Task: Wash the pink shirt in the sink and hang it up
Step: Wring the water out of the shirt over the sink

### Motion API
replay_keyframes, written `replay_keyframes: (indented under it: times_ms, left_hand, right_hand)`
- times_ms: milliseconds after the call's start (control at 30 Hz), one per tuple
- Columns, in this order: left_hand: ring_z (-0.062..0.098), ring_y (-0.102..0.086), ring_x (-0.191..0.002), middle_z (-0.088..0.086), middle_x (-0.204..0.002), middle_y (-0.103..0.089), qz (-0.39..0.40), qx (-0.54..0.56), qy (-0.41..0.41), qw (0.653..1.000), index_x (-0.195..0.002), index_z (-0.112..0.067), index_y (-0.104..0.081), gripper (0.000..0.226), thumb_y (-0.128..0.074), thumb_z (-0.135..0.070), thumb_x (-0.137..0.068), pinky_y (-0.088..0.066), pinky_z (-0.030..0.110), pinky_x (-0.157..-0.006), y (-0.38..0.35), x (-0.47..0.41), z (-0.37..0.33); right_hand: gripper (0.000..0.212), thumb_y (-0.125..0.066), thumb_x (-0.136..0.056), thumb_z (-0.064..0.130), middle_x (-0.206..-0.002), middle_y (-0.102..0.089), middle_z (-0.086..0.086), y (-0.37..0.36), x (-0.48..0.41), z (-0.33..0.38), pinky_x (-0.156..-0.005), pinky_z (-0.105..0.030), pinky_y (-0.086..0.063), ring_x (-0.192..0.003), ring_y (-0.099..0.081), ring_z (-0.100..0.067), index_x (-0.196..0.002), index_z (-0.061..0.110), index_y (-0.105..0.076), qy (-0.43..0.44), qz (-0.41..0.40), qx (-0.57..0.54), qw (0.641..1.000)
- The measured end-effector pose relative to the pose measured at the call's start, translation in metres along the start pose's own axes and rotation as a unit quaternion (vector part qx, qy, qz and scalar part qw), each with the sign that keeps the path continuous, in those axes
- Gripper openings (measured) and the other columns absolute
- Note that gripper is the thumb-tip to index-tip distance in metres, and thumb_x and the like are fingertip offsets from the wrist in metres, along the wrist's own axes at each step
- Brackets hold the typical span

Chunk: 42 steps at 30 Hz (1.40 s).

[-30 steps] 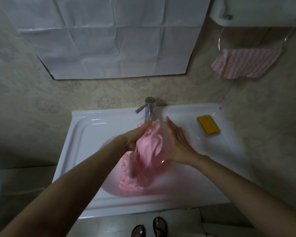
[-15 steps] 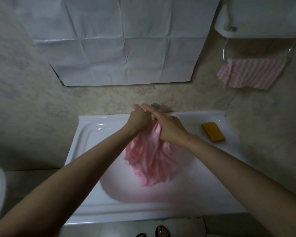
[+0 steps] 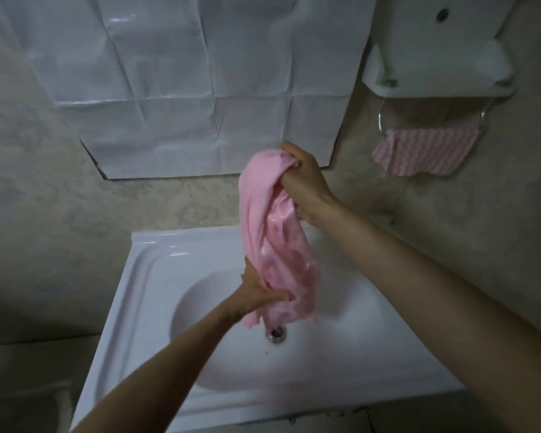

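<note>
The wet pink shirt (image 3: 272, 235) hangs bunched in a long roll above the white sink (image 3: 138, 276). My right hand (image 3: 303, 179) grips its top end, raised in front of the wall. Lower down, my left hand (image 3: 256, 289) grips the bottom part of the shirt just over the basin. The shirt's ragged lower edge dangles right above the metal drain (image 3: 276, 334). The tap is hidden behind the shirt and my right arm.
A pink-and-white striped cloth (image 3: 425, 154) hangs from a chrome ring under a white wall shelf (image 3: 434, 79) at the upper right. White creased sheeting (image 3: 185, 89) covers the wall above the sink. Marbled wall tiles surround it.
My right hand has lifted the shirt's top end high out of the basin, while my left hand has slid down to grip its lower part. The view has tilted upward.
</note>
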<state>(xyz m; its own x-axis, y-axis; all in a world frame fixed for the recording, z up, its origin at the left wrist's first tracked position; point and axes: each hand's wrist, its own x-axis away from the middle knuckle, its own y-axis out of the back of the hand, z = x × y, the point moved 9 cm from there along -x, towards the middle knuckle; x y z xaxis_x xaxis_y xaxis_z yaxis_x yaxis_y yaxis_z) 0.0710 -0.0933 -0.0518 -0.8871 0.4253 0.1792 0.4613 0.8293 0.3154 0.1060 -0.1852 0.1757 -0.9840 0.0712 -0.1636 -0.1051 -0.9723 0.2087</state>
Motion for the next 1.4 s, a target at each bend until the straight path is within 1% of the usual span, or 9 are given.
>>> replay_keyframes:
  times_ms: [167,400,533,633,733,933,1067,1167,1400]
  left_hand:
    - [0.020,-0.066,-0.086,-0.002,-0.088,-0.068,-0.182,0.131,0.022,0.974,-0.092,-0.016,-0.065,0.019,-0.073,-0.022,-0.076,-0.050,0.019,-0.069,0.005,-0.006,-0.028]
    - [0.030,-0.065,-0.085,0.015,-0.098,-0.069,-0.262,0.232,0.133,0.927,-0.108,-0.005,-0.063,0.055,-0.073,-0.044,-0.070,-0.054,0.034,-0.075,0.023,-0.010,0.008]
    - [0.025,-0.064,-0.075,0.011,-0.087,-0.067,-0.266,0.285,0.106,0.915,-0.095,-0.014,-0.057,0.032,-0.064,-0.036,-0.072,-0.056,0.033,-0.066,0.032,-0.011,0.004]
    - [0.014,-0.049,-0.063,0.006,-0.078,-0.053,-0.277,0.265,0.092,0.919,-0.085,-0.012,-0.042,0.018,-0.060,-0.014,-0.082,-0.042,0.023,-0.051,0.049,-0.012,-0.012]
    - [0.013,-0.050,-0.068,0.006,-0.084,-0.052,-0.264,0.251,0.069,0.929,-0.093,-0.009,-0.040,0.023,-0.061,-0.009,-0.081,-0.041,0.025,-0.055,0.056,-0.017,-0.025]
    - [0.026,-0.060,-0.079,0.005,-0.085,-0.060,-0.229,0.053,0.070,0.969,-0.098,-0.011,-0.040,0.039,-0.054,-0.031,-0.067,-0.051,0.038,-0.071,0.060,-0.024,-0.045]
    - [0.030,-0.058,-0.073,0.009,-0.078,-0.059,-0.225,-0.138,0.071,0.962,-0.100,-0.013,-0.035,0.023,-0.049,-0.009,-0.082,-0.049,0.039,-0.066,0.057,-0.029,-0.052]
    - [0.031,-0.057,-0.073,0.007,-0.075,-0.058,-0.190,-0.208,0.041,0.959,-0.104,-0.014,-0.034,0.024,-0.046,-0.007,-0.084,-0.049,0.039,-0.066,0.045,-0.031,-0.053]
    - [0.031,-0.060,-0.104,0.015,-0.113,-0.061,-0.039,-0.171,-0.031,0.984,-0.129,-0.009,-0.036,0.070,-0.070,-0.023,-0.070,-0.047,0.032,-0.083,0.031,-0.029,-0.074]
  right_hand:
    - [0.042,-0.030,-0.094,-0.001,-0.049,-0.042,0.007,-0.012,0.006,0.010,-0.053,-0.011,-0.032,-0.040,-0.042,-0.001,-0.056,0.016,-0.040,-0.046,-0.046,-0.099,0.993]
    - [0.036,-0.044,-0.094,0.009,-0.054,-0.056,-0.002,0.045,0.015,-0.043,-0.056,-0.018,-0.047,-0.051,-0.058,-0.016,-0.060,0.015,-0.056,-0.115,-0.124,-0.280,0.945]
    - [0.041,-0.035,-0.095,0.021,-0.117,-0.062,-0.025,0.111,0.029,-0.112,-0.099,-0.039,-0.044,-0.110,-0.059,-0.034,-0.124,0.001,-0.056,-0.118,-0.340,-0.173,0.917]
    - [0.029,-0.047,-0.097,0.018,-0.115,-0.060,-0.026,0.101,0.052,-0.173,-0.108,-0.040,-0.037,-0.106,-0.059,-0.032,-0.115,-0.004,-0.055,-0.228,-0.203,-0.240,0.922]
    - [0.016,-0.049,-0.093,0.002,-0.109,-0.065,-0.020,0.112,0.076,-0.237,-0.068,-0.037,-0.059,-0.079,-0.068,-0.022,-0.105,-0.002,-0.058,-0.291,-0.094,-0.212,0.928]
    - [0.117,-0.088,-0.044,0.054,-0.132,-0.055,-0.004,0.091,0.108,-0.281,-0.071,-0.033,-0.053,-0.106,-0.059,-0.021,-0.143,0.026,-0.032,-0.414,0.136,0.032,0.900]
    - [0.109,-0.077,-0.069,0.002,-0.155,-0.021,-0.001,0.077,0.076,-0.241,-0.089,-0.033,-0.050,-0.130,-0.034,-0.018,-0.150,0.026,-0.010,-0.276,0.147,0.187,0.931]
    - [0.124,-0.088,-0.060,0.028,-0.150,-0.011,0.016,0.023,0.062,-0.182,-0.110,-0.030,-0.027,-0.134,-0.016,-0.005,-0.149,0.035,-0.002,-0.102,0.172,0.211,0.957]
    - [0.096,-0.078,-0.055,0.017,-0.136,-0.052,0.004,-0.016,0.039,-0.172,-0.100,-0.029,-0.046,-0.123,-0.052,-0.015,-0.139,0.039,-0.036,-0.071,0.122,0.138,0.980]
